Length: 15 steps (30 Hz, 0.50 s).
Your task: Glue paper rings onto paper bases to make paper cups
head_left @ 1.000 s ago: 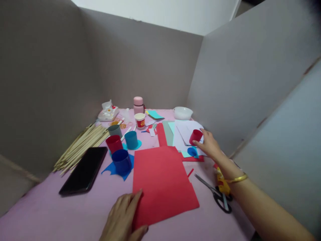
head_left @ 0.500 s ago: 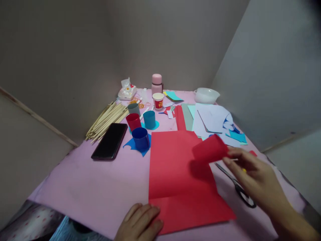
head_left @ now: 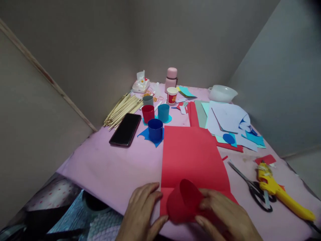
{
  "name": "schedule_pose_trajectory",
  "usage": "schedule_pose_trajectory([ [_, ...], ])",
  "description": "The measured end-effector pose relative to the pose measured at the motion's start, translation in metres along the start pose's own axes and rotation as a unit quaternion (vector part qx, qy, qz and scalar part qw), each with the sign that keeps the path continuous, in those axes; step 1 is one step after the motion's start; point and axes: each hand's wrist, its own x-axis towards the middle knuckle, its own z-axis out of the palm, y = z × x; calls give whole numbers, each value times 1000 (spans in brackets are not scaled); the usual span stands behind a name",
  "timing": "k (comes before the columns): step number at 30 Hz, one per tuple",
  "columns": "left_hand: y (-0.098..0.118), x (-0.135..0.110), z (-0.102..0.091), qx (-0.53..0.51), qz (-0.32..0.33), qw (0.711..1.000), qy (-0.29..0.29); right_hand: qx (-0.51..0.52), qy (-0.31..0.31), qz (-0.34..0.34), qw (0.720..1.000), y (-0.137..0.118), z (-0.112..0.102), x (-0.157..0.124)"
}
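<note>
A rolled red paper tube (head_left: 177,204) with an open end is at the near edge of the large red paper sheet (head_left: 192,157). My right hand (head_left: 220,214) grips its right side between thumb and fingers. My left hand (head_left: 142,209) is open by the sheet's near left corner, fingers stretched out. Its thumb is close to the tube's left side; whether they touch, I cannot tell. Beyond the sheet's left edge, a dark blue paper cup (head_left: 155,130) stands on a jagged blue piece. Red (head_left: 148,114), light blue (head_left: 163,113) and grey (head_left: 147,100) paper cups stand behind it.
Black-handled scissors (head_left: 250,187) and a yellow glue gun (head_left: 278,194) lie at right. A phone (head_left: 125,130) and bamboo sticks (head_left: 122,110) are at left. Farther back are a pink flask (head_left: 171,80), a printed cup (head_left: 172,96), a white bowl (head_left: 223,93) and paper sheets (head_left: 228,117).
My right hand has brought the red tube down and toward me, onto the sheet's near part. My left hand's fingers have spread. The view has shifted right, showing the glue gun.
</note>
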Motion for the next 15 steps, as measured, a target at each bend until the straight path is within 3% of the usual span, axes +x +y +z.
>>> schedule_pose_trajectory([
  [7,0,-4,0,-36,-18,999,-8,-53,-31,-23,998,-15,6,12],
  [15,-4,-7,3,-40,-18,999,0,-44,2,10,999,-26,19,13],
])
